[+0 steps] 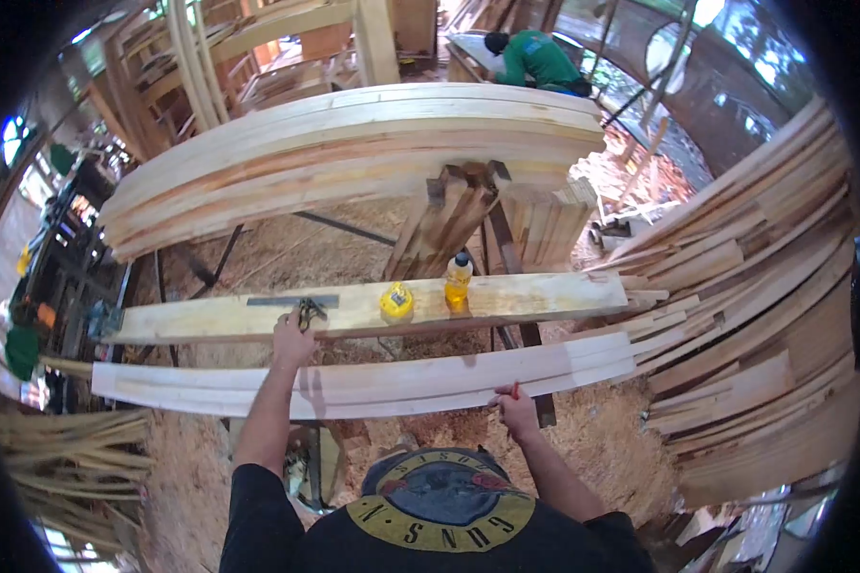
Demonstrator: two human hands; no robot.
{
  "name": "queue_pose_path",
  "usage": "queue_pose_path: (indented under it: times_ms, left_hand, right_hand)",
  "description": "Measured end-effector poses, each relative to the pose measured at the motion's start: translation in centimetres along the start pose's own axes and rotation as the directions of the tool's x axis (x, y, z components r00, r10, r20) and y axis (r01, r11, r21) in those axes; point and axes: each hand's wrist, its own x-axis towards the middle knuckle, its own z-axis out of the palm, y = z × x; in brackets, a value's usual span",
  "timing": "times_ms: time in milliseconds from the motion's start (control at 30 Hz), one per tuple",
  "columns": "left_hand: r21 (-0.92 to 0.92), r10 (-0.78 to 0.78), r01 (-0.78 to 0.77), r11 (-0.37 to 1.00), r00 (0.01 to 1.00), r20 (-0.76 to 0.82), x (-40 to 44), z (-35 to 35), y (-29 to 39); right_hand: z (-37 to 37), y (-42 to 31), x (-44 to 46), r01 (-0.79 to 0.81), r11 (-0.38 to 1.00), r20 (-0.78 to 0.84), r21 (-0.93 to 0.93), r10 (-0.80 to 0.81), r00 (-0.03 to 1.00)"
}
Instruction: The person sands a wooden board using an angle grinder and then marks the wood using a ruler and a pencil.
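My left hand (293,339) reaches over the farther thick plank (545,294), its fingers closed at a small dark metal tool (308,311) whose exact kind I cannot make out. A flat grey square (268,302) lies on the plank just behind that tool. Closer to me, my right hand (519,417) grips a red pencil (515,390), held at the near edge of the pale boards (401,384). On the farther plank, a yellow round tape measure (397,301) sits beside a bottle of yellow-orange liquid (458,279), which stands upright.
A large stack of planks (354,143) spans the back. More boards (755,286) are piled along the right, and thin strips (76,468) lie at lower left. Wood shavings (602,439) cover the floor. A person in green (540,62) bends over a far bench.
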Motion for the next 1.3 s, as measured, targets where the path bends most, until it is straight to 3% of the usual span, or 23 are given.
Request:
queue_pose_path:
  times_ms: [67, 100, 233, 333, 467, 600, 700, 767, 833, 900, 967, 1000, 1033, 1067, 1100, 1133, 1200, 1300]
  left_hand:
    - [0.137, -0.019, 0.012, 0.99, 0.999, 0.047, 2.6, -0.2, -0.2]
    - [0.144, -0.063, 0.038, 0.989, 0.982, 0.178, 3.4, -2.1, 1.3]
    - [0.21, -0.113, 0.019, 0.978, 0.888, 0.446, 8.0, -1.5, 0.6]
    - [0.295, -0.052, -0.104, 0.95, 0.877, 0.478, 10.2, 0.1, -0.4]
    - [0.305, -0.122, -0.036, 0.952, 0.867, 0.483, 11.3, 0.9, 0.5]
    - [0.114, -0.041, 0.008, 0.993, 0.956, 0.29, 10.0, 1.3, 0.4]
    - [0.012, 0.017, -0.02, 1.0, 0.969, 0.245, 8.1, -3.6, 2.6]
    - [-0.241, 0.037, -0.02, 0.97, 0.997, 0.068, 6.6, -6.8, 3.7]
    - [-0.525, 0.033, -0.069, 0.848, 0.996, -0.078, 5.2, -9.9, 4.6]
    - [-0.793, -0.02, -0.136, 0.593, 0.983, -0.184, 3.0, -12.7, 4.9]
    - [-0.971, -0.119, 0.07, 0.229, 0.992, 0.043, 0.7, -15.0, 5.7]
    - [-0.986, -0.142, 0.166, 0.021, 0.977, 0.162, -0.8, -15.6, 5.8]
    - [-0.976, -0.068, 0.2, -0.086, 0.976, 0.206, -2.0, -15.7, 5.6]
    - [-0.953, 0.019, 0.237, -0.19, 0.971, 0.237, -3.0, -15.6, 6.0]
    - [-0.95, -0.075, 0.179, -0.255, 0.976, 0.204, -4.6, -16.4, 9.0]
    - [-0.949, -0.049, 0.204, -0.24, 0.974, 0.221, -5.4, -15.8, 9.1]
    - [-0.943, 0.015, 0.258, -0.212, 0.965, 0.26, -7.1, -14.6, 9.1]
    - [-0.91, 0.012, 0.295, -0.29, 0.952, 0.305, -9.2, -13.4, 10.4]
  right_hand:
    - [1.6, 1.3, 0.3, 0.126, 0.98, 0.061, -0.157, -0.118, 0.991]
    - [1.7, 2.9, 1.1, 0.229, 0.9, 0.1, -0.37, -0.207, 0.973]
    - [2.6, 3.2, 0.0, 0.096, 0.89, 0.055, -0.445, -0.079, 0.995]
    - [1.7, 5.8, 0.0, 0.068, 0.854, 0.031, -0.515, -0.06, 0.998]
    - [1.3, 7.2, -0.1, -0.019, 0.761, 0.002, -0.648, 0.026, 1.0]
    - [1.8, 6.3, -0.9, -0.025, 0.749, 0.009, -0.662, 0.042, 0.999]
    - [2.0, 6.5, 0.0, -0.061, 0.739, 0.014, -0.671, 0.095, 0.995]
    - [2.1, 6.3, 0.7, -0.048, 0.725, 0.031, -0.687, 0.095, 0.995]
    - [2.5, 6.0, 1.0, 0.023, 0.749, 0.063, -0.662, 0.025, 0.998]
    - [2.8, 4.9, 1.2, 0.154, 0.789, 0.116, -0.595, -0.106, 0.988]
    - [3.2, 7.5, 3.9, 0.288, 0.825, 0.165, -0.487, -0.237, 0.957]
    - [3.9, 5.9, 3.5, 0.194, 0.906, 0.163, -0.376, -0.142, 0.976]
    - [5.5, 2.1, 3.2, 0.089, 0.962, 0.161, -0.26, -0.047, 0.986]
    - [6.5, 0.1, 3.1, 0.15, 0.982, 0.197, -0.116, -0.125, 0.972]
    - [7.5, -3.1, 2.2, 0.051, 0.998, 0.19, -0.038, -0.043, 0.981]
    - [8.5, -6.6, 1.1, 0.013, 0.999, 0.212, 0.035, -0.02, 0.977]
    - [9.8, -10.4, 0.0, 0.053, 0.988, 0.242, 0.145, -0.087, 0.966]
    - [10.5, -12.5, 0.3, 0.042, 0.954, 0.292, 0.298, -0.133, 0.947]
